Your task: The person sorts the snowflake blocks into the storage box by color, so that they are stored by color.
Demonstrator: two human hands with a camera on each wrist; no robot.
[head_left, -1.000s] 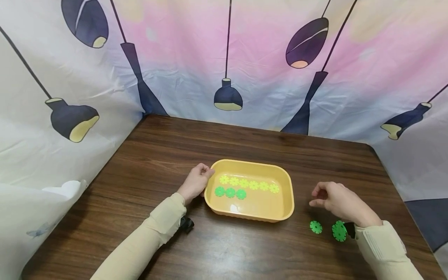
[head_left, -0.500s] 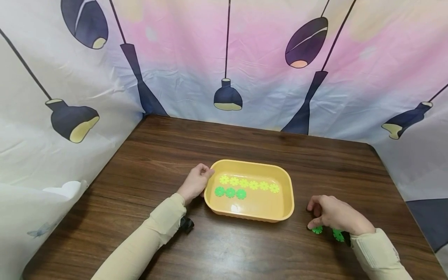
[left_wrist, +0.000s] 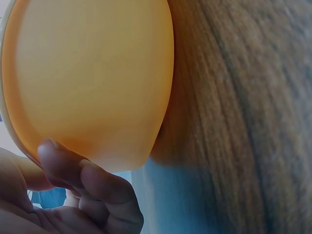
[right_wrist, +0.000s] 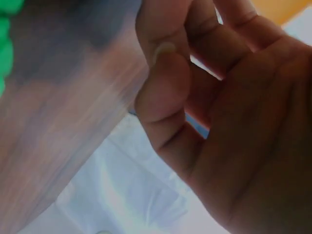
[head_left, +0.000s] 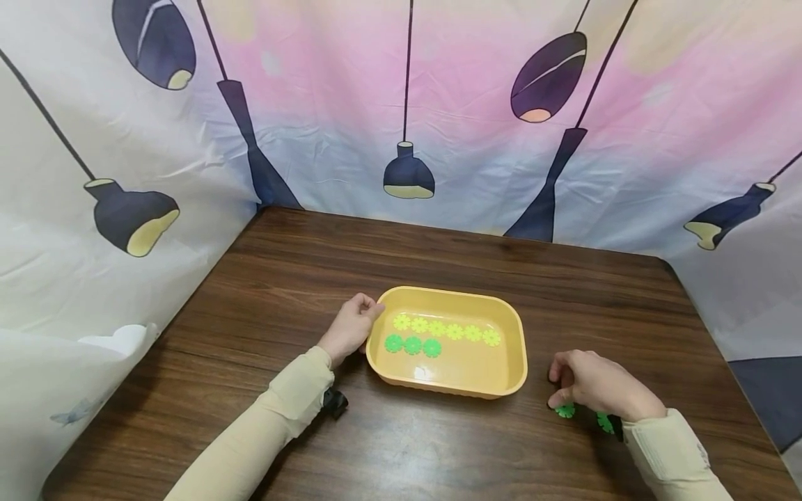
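A yellow plastic tray [head_left: 438, 376] sits on the table, its left rim pinched by my left hand [head_left: 349, 328]. In the left wrist view, the curled fingers [left_wrist: 109, 187] lie against the tray's outer wall [left_wrist: 97, 73]. Inside it, several yellow notched discs [head_left: 436, 328] form a row, with three green notched discs [head_left: 412, 345] below them. Right of the tray, my right hand [head_left: 604, 386] is low over the table, bent fingers spaced from the thumb. A loose green disc [head_left: 565, 411] shows partly under the thumb. Another green piece [head_left: 605, 422] is mostly hidden under the wrist.
The dark wooden table [head_left: 401, 452] extends around the tray. A printed cloth [head_left: 338, 118] with lamp pictures hangs behind and along both sides. Black wrist camera parts [head_left: 335, 401] show below the left sleeve.
My right hand has come down and slightly left over the near green disc, then barely shifted in the last half second. The left hand and tray have stayed put.
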